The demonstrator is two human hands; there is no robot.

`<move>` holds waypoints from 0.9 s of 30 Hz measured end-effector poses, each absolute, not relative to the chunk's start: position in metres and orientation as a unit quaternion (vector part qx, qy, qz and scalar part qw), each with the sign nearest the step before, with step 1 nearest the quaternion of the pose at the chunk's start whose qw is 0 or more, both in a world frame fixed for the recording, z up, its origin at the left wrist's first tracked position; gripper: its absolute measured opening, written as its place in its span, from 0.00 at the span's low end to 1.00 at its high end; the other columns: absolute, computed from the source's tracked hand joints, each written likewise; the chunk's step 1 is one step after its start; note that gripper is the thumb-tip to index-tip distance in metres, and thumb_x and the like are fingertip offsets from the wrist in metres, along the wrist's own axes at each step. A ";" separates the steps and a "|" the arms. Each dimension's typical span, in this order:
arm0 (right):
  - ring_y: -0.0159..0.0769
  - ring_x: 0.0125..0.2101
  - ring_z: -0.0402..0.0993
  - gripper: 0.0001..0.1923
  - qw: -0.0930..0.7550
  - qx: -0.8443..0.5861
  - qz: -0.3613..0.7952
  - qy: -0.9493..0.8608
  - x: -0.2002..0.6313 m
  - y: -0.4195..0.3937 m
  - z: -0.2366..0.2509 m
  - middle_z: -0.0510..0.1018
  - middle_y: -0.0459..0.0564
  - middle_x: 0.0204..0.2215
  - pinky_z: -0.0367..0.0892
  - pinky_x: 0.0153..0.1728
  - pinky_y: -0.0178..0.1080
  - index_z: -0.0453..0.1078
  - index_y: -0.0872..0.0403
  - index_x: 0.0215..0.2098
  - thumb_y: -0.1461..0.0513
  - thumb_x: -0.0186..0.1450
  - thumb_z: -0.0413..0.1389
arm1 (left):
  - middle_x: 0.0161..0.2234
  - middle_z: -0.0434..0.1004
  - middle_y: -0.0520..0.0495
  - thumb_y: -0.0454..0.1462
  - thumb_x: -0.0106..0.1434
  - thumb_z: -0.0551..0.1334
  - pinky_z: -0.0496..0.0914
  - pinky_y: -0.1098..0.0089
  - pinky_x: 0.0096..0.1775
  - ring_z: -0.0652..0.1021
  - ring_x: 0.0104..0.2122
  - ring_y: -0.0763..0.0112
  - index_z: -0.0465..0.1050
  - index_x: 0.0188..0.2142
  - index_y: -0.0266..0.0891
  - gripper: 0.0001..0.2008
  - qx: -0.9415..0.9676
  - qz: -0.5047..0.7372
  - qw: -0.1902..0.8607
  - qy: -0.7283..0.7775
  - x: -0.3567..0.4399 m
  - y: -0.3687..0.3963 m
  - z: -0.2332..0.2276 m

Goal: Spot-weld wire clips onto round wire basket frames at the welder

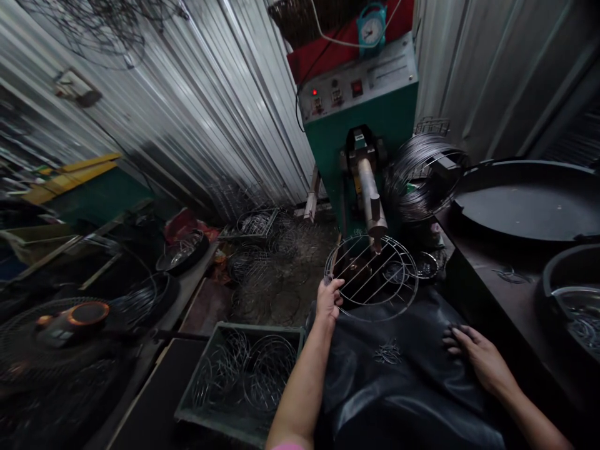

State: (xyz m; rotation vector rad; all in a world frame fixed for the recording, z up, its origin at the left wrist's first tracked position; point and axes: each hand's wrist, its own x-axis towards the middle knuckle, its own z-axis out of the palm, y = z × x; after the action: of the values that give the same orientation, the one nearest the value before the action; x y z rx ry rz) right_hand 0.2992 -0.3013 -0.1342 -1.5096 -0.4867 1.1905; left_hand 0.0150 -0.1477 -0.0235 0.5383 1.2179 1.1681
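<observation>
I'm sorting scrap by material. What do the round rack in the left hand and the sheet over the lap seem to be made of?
The round rack, held at its rim by the left hand, looks like bare steel wire: thin, silvery, glinting rods inside a ring. The lap sheet under the right hand looks like black plastic or coated fabric: glossy, with soft creases; which one is unclear.

Metal workshop: green welding machine (pixel 360 131), wire coils (pixel 417 175), corrugated walls (pixel 197 106).

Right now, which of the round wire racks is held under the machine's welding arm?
The round wire rack gripped at its rim by the left hand. The other racks lie heaped on the floor or stacked in the green crate.
</observation>
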 end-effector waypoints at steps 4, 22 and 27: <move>0.38 0.25 0.75 0.20 0.567 -0.634 0.478 -0.218 0.292 -0.302 -0.120 0.77 0.50 0.27 0.74 0.24 0.36 0.69 0.54 0.31 0.51 0.47 0.65 | 0.17 0.50 0.63 0.40 0.36 0.68 0.43 0.79 0.16 0.51 0.13 0.87 0.57 0.26 0.40 0.21 0.210 0.536 0.616 0.537 0.015 -0.138 -0.021; 0.36 0.22 0.71 0.20 0.526 -0.562 0.374 -0.517 0.217 -0.180 -0.021 0.76 0.47 0.24 0.70 0.24 0.38 0.71 0.52 0.34 0.45 0.58 0.55 | 0.18 0.55 0.62 0.41 0.38 0.70 0.46 0.79 0.16 0.54 0.13 0.86 0.59 0.31 0.40 0.24 0.207 0.572 0.567 0.555 0.047 -0.097 -0.004; 0.40 0.31 0.75 0.18 0.583 -0.532 0.353 -0.503 0.217 -0.180 -0.008 0.78 0.48 0.29 0.71 0.34 0.40 0.70 0.51 0.36 0.46 0.59 0.56 | 0.18 0.54 0.62 0.41 0.38 0.70 0.46 0.78 0.16 0.55 0.14 0.85 0.59 0.30 0.40 0.24 0.206 0.570 0.568 0.557 0.049 -0.094 -0.004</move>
State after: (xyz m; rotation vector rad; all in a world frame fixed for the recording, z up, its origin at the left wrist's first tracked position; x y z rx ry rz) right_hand 0.2166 -0.1798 -0.0075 -1.2411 -1.1745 0.8253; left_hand 0.0489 -0.0936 -0.0045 0.4849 1.3082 1.3390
